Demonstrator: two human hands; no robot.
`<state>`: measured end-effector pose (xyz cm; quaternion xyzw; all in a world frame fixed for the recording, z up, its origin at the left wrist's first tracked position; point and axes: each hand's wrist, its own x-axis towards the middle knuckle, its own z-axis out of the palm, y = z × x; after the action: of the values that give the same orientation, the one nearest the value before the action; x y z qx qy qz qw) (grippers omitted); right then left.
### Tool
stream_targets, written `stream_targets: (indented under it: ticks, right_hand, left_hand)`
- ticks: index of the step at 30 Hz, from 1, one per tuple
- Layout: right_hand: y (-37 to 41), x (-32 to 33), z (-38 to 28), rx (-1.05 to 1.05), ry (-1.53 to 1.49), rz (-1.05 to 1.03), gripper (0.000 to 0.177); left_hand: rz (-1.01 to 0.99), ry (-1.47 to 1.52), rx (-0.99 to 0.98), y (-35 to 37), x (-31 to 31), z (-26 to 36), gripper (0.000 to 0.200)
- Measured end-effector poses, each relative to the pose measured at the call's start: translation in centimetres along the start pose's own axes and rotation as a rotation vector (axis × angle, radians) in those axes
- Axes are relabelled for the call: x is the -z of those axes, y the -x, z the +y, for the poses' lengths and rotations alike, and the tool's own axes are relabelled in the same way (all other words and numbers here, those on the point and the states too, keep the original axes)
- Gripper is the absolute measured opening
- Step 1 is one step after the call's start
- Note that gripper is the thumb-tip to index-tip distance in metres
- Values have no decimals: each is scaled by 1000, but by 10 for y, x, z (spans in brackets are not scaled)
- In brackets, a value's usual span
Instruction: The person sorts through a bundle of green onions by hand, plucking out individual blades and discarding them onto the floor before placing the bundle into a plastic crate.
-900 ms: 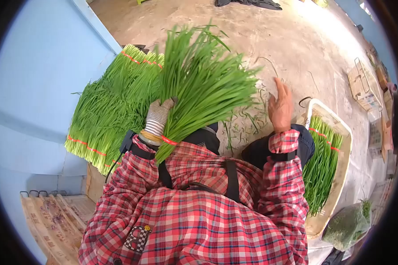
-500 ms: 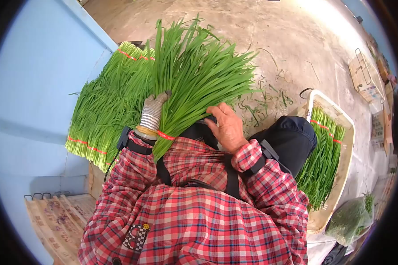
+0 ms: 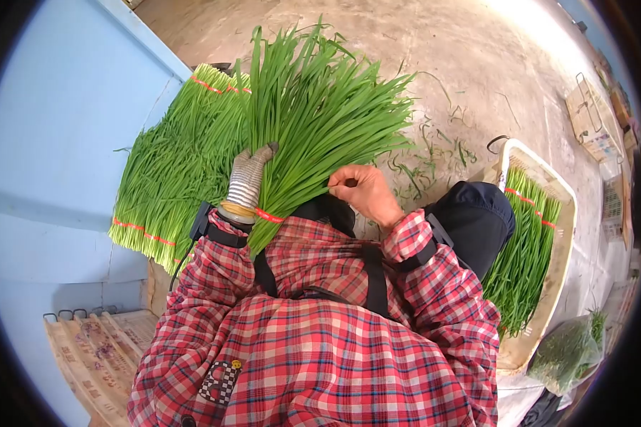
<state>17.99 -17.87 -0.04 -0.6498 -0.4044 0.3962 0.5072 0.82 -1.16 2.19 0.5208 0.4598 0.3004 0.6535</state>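
A large fanned bunch of garlic chives (image 3: 320,121) slants across my lap, leaf tips pointing away from me. Near its cut ends a red band (image 3: 268,215) wraps it. My left hand (image 3: 246,178), in a striped glove, is closed around the bunch just above that band, its fingers mostly hidden by the leaves. At the right edge of the leaves, my bare right hand (image 3: 367,193) makes a pinch with thumb and forefinger. Whatever sits in that pinch is too small to make out.
Banded chive bunches (image 3: 174,156) are piled at the left, against a blue wall (image 3: 57,142). On the right, a pale plastic crate (image 3: 564,285) holds more banded chives (image 3: 521,256). Leaf scraps (image 3: 431,156) litter the floor. Stacked crates (image 3: 85,356) and a plastic bag (image 3: 566,356) flank me.
My right hand has shifted slightly and its fingers have drawn together into a pinch at the bunch's edge. The left hand keeps its hold on the chives.
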Motion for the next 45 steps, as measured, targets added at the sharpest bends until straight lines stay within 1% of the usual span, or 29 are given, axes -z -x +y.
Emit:
stream_targets:
  ticks: [4, 6, 7, 9, 10, 12, 14, 16, 17, 18, 19, 20, 21, 22, 23, 24, 26, 27, 29, 30, 31, 32, 33, 34, 35, 36, 38, 42, 45]
  right_hand:
    - [-3, 4, 1, -55, -120, -61, 9]
    - [-3, 2, 6, -112, -179, -38, 8]
    - [-3, 1, 7, -113, -180, -36, 8]
    - [-2, 2, 10, -43, -361, 88, 12]
    - [0, 10, 4, -43, -359, 89, 12]
    - [8, 46, -7, -121, -420, 119, 19]
    - [7, 96, 14, -67, -140, 296, 17]
    - [11, 129, 31, 263, 1446, 986, 15]
    - [13, 136, 33, 268, 1451, 1000, 15]
    - [17, 141, 24, 213, 1206, 918, 15]
    - [24, 140, 4, 157, 961, 825, 16]
    - [25, 122, -12, 40, 764, 661, 18]
    - [24, 95, -31, 221, 631, 515, 21]
    - [18, 68, -40, 342, 663, 365, 23]
    - [13, 39, -52, 473, 600, 287, 27]
    - [4, 16, -52, 642, 708, 278, 40]
    - [-8, -12, -53, 480, 872, 123, 58]
    - [-7, -14, -46, 488, 872, 136, 58]
    - [3, -23, -33, 318, 966, 109, 68]
    - [10, -23, -31, 323, 964, 112, 68]
    - [19, -22, -27, 291, 962, 79, 68]
    - [27, -22, -25, 254, 956, 45, 68]
    - [34, -23, -26, 232, 961, 14, 69]
    - [39, -24, -24, 226, 959, 18, 69]
    - [44, -27, -22, 227, 957, 16, 71]
    - [47, -29, -22, 232, 959, 16, 72]
    - [48, -28, -23, 215, 962, 6, 75]
    - [48, -32, -22, 221, 992, 17, 79]
    - [51, -34, -20, 247, 1005, 30, 81]
  left_hand:
    - [-31, 39, -30, -2, 4, -7, 46]
    - [-54, 8, -66, -1, 4, -7, 36]
    - [-55, 7, -65, 1, 3, -6, 36]
    - [-21, -54, -33, 3, 1, -3, 36]
    - [-23, -52, -32, 4, -1, -1, 36]
    - [46, -72, -31, 6, -3, 2, 35]
    - [18, -27, -39, 7, -2, 1, 34]
    - [-12, 25, -61, 7, -1, 3, 34]
    - [-2, -87, -50, 7, -1, 7, 33]
    - [8, -198, -40, 6, -2, 11, 33]
    - [-46, -18, -12, 3, -1, 4, 34]
    - [-54, -17, -15, 1, 0, -1, 34]
    - [-40, -88, -36, 1, -2, 0, 33]
    - [-26, -161, -58, 2, -4, 1, 33]
    - [-16, -242, -78, 4, -6, 4, 31]
    - [-26, -246, -90, 4, -8, 3, 31]
    - [-107, -94, -145, 2, -8, -7, 29]
    - [-88, -44, -120, -1, -6, -11, 28]
    - [-51, -4, -118, 0, -4, -10, 27]
    - [-11, 42, -102, -1, -2, -10, 27]
    - [20, -56, -147, -7, 4, -16, 28]
    - [19, -59, -141, -7, 8, -19, 28]
    - [7, 39, -109, -5, 7, -14, 29]
    - [-8, 138, -80, -2, 2, -9, 29]
    - [-9, 151, -41, 7, 1, -2, 28]
    - [-15, 145, -39, 7, 0, -2, 28]
    - [37, 139, -58, 8, -2, -4, 27]
    - [-3, 149, -71, 4, 4, -6, 29]
    - [44, 62, -66, 5, 6, -7, 32]
